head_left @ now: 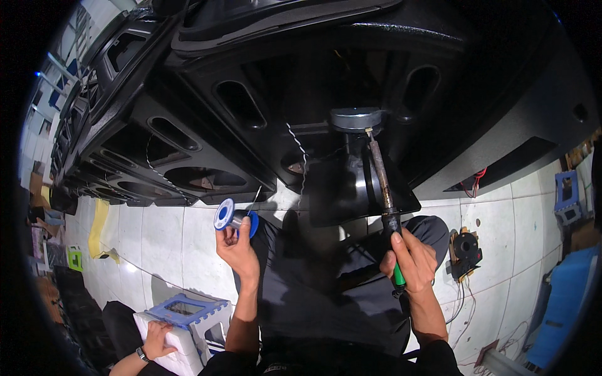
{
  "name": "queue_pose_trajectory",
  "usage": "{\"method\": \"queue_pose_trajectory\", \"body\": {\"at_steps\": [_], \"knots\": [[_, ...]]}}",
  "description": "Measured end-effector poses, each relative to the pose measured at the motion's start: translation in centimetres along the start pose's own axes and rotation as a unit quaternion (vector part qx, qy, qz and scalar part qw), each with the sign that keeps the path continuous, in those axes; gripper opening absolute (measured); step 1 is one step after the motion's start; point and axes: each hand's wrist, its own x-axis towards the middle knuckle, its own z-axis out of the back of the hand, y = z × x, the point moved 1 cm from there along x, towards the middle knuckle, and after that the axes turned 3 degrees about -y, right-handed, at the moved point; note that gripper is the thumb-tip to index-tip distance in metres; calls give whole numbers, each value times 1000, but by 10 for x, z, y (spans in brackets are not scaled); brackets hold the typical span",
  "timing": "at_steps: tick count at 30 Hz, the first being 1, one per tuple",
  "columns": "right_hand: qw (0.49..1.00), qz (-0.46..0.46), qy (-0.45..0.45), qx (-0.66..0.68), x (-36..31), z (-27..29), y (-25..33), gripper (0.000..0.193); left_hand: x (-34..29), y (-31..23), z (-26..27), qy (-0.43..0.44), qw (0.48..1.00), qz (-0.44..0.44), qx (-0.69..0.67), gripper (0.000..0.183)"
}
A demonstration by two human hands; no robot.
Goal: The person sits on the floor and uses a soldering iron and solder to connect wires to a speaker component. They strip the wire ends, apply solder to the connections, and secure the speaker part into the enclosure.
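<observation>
My left hand [239,249] is closed around a blue-flanged spool of solder wire [224,214], and a short length of wire sticks up from it. A soldering iron [380,169] with a black and green handle is gripped in my right hand [414,258]. Its tip meets the edge of a round silver speaker driver magnet [356,119], or stands very close to it. Below that driver hangs a black flared horn [365,188] within a large black speaker cabinet [288,81]. A twisted white wire [300,150] dangles left of the horn, apart from both hands.
More black cabinets [125,138] stand in a row to the left, with wires hanging out. On the tiled floor at right lies a black round device [465,247] with cables. Another person's hand [158,341] rests on white foam [175,351] beside a blue-grey step stool [188,311].
</observation>
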Motion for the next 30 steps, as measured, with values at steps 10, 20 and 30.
{"method": "queue_pose_trajectory", "body": {"at_steps": [10,20,30], "knots": [[1000,-1,0,-11,-1,1,2,31,-3,52,28,-15,998,59,7,35],[1000,-9,5,-16,-3,0,3,33,-3,64,30,-20,998,60,17,38],[1000,-6,-7,-21,-6,-3,2,36,-4,68,29,-20,999,50,1,40]]}}
